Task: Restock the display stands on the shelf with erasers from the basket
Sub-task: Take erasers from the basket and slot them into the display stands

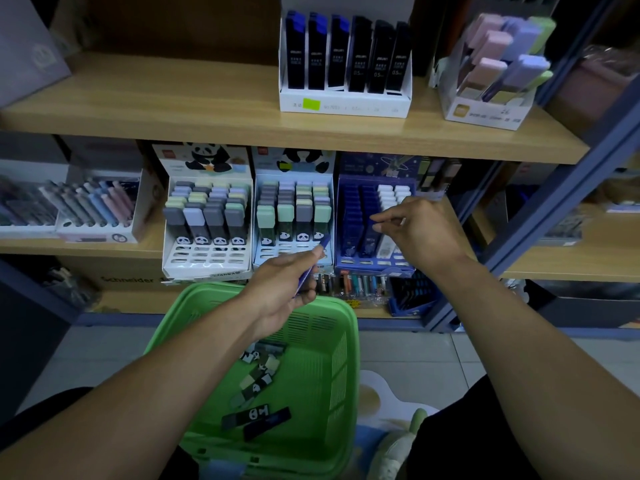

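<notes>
I see the left hand (284,289) closed around a blue eraser (313,263), gripped between thumb and fingers with its far end angled up toward the shelf, just in front of the lower edge of the middle panda stand (294,209). The right hand (420,230) is raised further forward and to the right of it, thumb and forefinger pinched on what looks like a small dark blue piece; I cannot tell exactly what, since it blends into the stand behind. That hand sits directly against the front of the blue display stand (375,220), whose left columns hold dark blue erasers and whose right columns hold white ones (393,195), partly covered by the fingers. Left of the left hand stands a second panda stand (207,216) with grey, lilac and pale yellow erasers; its lower front slots show bare. Below and between both forearms is the green basket (332,341), resting on the tiled floor, the left forearm crossing over its near-left rim. Loose erasers (258,372) lie scattered on the basket bottom, several in panda sleeves, plus one dark blue eraser (266,422) nearest me. Above both hands, the upper shelf (207,109) carries a white box of dark lead cases (344,57).
</notes>
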Available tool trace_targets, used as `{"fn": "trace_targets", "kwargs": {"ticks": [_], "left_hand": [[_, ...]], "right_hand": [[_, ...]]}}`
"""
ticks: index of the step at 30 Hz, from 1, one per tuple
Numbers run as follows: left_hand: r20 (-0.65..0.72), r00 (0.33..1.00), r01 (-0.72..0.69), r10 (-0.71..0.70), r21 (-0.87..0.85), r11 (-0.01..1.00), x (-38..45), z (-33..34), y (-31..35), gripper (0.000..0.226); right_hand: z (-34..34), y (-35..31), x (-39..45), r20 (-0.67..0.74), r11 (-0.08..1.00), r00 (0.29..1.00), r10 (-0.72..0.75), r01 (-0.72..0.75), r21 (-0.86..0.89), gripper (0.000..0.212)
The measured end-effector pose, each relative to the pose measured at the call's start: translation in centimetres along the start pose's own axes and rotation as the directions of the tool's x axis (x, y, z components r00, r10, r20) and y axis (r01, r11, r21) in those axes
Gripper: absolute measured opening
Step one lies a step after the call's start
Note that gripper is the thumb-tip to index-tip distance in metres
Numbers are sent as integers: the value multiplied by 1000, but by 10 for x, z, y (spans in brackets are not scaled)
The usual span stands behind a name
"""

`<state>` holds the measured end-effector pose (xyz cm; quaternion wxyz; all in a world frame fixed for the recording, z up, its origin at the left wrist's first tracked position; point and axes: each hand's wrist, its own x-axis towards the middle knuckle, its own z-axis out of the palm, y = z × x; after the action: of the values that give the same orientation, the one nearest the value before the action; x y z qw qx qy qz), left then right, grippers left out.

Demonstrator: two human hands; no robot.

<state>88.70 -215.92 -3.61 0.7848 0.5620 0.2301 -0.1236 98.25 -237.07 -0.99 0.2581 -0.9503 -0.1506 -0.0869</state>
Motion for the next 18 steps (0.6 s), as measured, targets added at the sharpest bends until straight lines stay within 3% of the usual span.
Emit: {"fn": "trace_targets", "kwargs": {"ticks": [9,13,18], "left_hand": [[58,998,-36,33,53,998,-4,0,-2,25],[67,998,-1,4,-50,999,-3,-1,-3,22],[97,995,-1,13,-126,992,-3,-1,-3,26]], "right_hand": [[6,2,5,37,989,996,87,-82,-123,22],[13,2,2,77,987,989,126,-117,-113,23],[17,-8,-11,-5,990,998,62,-62,-125,27]]}}
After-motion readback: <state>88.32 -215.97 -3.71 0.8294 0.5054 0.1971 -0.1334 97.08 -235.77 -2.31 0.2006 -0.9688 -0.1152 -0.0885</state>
